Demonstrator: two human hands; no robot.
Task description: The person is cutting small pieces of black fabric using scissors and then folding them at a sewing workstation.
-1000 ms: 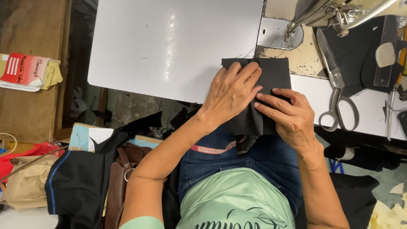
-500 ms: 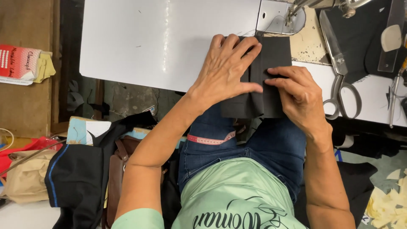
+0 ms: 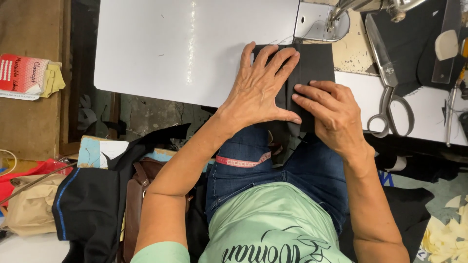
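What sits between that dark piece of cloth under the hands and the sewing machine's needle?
Nothing visible does. The black fabric lies flat under the left hand and right hand, its far edge already beside the metal plate. The scissors lie off to the right.

White sewing table (image 3: 170, 53) (glossy, light glare), stained concrete floor (image 3: 151, 114).

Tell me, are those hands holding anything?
Neither grips; both press a folded piece of black fabric flat: left hand on its left half, right hand on its lower right.
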